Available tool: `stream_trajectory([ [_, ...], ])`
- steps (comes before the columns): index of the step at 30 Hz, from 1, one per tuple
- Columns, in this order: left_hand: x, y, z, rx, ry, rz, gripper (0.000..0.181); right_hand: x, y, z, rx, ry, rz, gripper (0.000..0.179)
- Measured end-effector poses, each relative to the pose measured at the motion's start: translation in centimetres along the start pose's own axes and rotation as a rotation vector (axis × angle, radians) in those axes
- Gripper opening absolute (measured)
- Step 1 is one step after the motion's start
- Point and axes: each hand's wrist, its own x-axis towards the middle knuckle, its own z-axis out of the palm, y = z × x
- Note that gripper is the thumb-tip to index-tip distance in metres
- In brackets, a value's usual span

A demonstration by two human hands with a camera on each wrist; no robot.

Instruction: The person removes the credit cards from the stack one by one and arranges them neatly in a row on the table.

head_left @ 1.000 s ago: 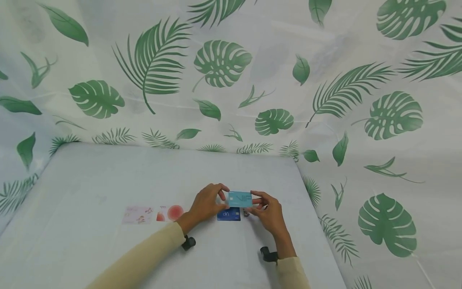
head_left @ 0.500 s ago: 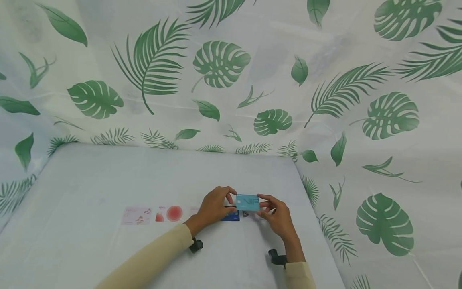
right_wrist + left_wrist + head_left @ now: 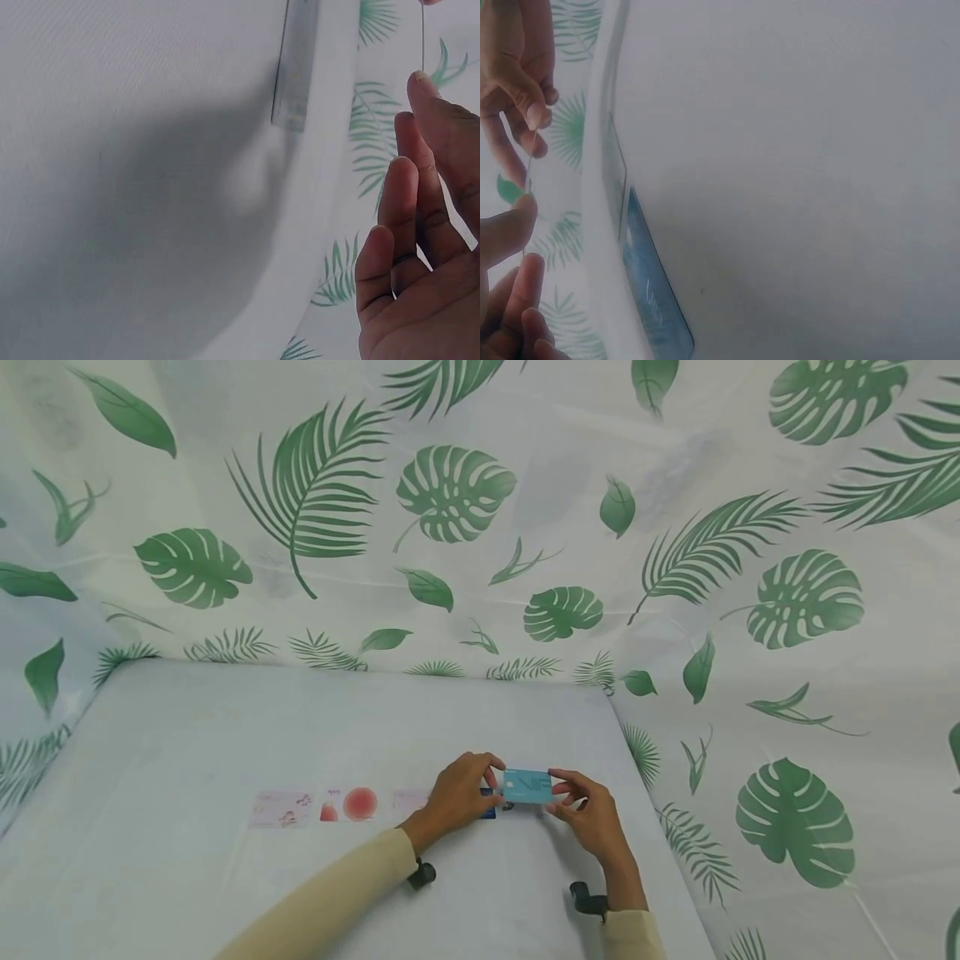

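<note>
A light blue VIP card is held up over the table between my two hands. My left hand pinches its left end with thumb and fingers, and my right hand pinches its right end. Both wrist views show the card edge-on, a thin line in the right one. Behind my left hand a dark blue card lies on the table, mostly covered in the head view. Just right of it, another card lies flat, largely hidden behind the raised one in the head view.
To the left, in a row on the white table, lie a pale card with red flowers, a card with a red circle and a pale pink card partly behind my left hand. Leaf-printed cloth surrounds the table.
Both hands have moved right and slightly nearer with the light blue card between them. The dark blue card has become mostly covered by my left hand; the pale pink card has come into sight.
</note>
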Motion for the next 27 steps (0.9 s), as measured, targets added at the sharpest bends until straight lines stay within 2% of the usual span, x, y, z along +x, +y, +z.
stream_trajectory([
  [6,0.4,0.5,0.8,0.002,-0.008,0.018,0.049,-0.2,0.8,-0.5,-0.01,0.007,0.025,0.057],
  [27,1.9,1.8,4.6,0.049,-0.001,0.014,0.049,-0.1,3.2,-2.4,-0.04,0.02,0.11,0.059],
])
